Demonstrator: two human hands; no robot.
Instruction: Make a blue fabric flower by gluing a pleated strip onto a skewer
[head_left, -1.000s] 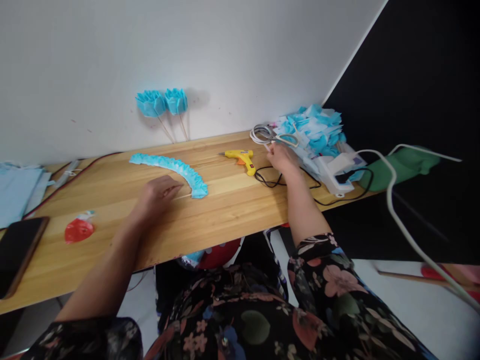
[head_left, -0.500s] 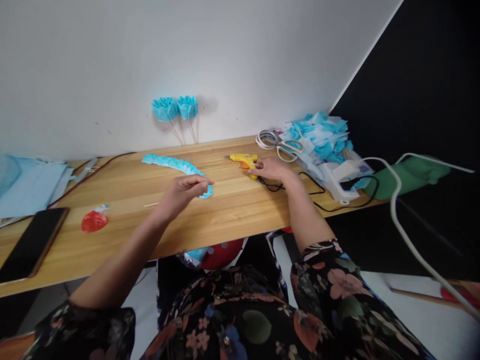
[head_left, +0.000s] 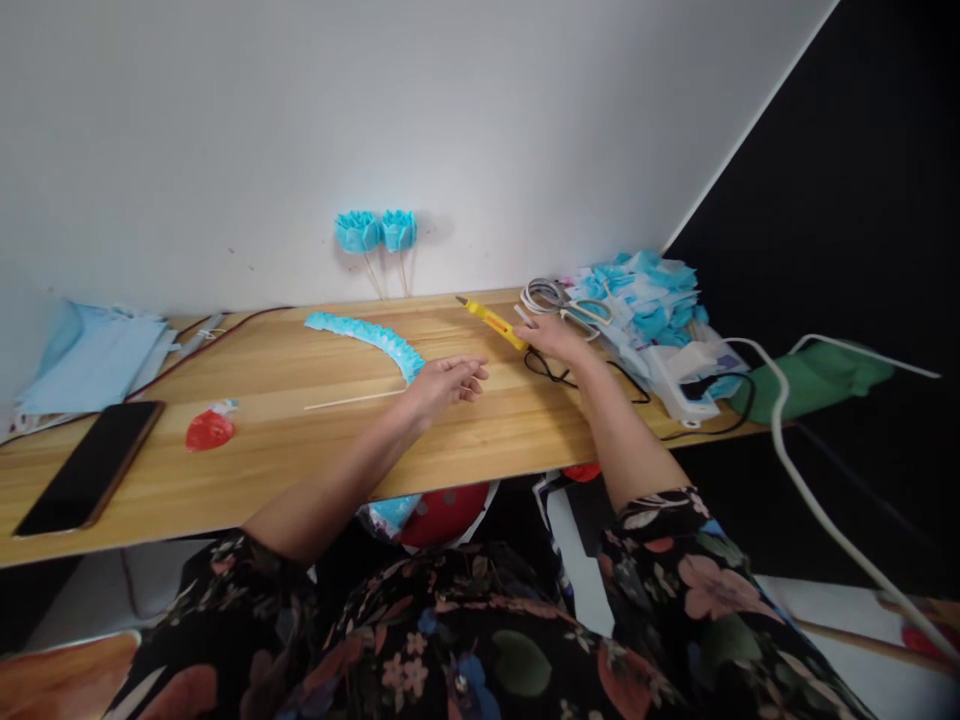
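So the person's right hand (head_left: 555,338) has its fingers closed around the back end of a bright yellow plastic glue gun (head_left: 491,322), nozzle aimed off toward the white wall (head_left: 225,150), probably just to keep a hot tip away from the arms. Left hand (head_left: 446,388) is loosely half-open, fingers a bit curled, nothing in it that I can see. It's over the near end of a gathered light-blue fabric-like strip (head_left: 364,333), lying in a curve on the light wood tabletop (head_left: 510,430), I guess because the gathering pulls it round. A thin pale wooden stick (head_left: 352,402) lies right by that end, handy for the left hand. Two blue ruffled flowers on sticks (head_left: 379,232) lean on the wall, likely so the heads don't get squashed. Can't make out the gun's trigger or handle, the hand's covering them, and the short white stub (head_left: 524,316) by those fingers beats me. Left hand hides where stick and strip end, so no clue if they touch.
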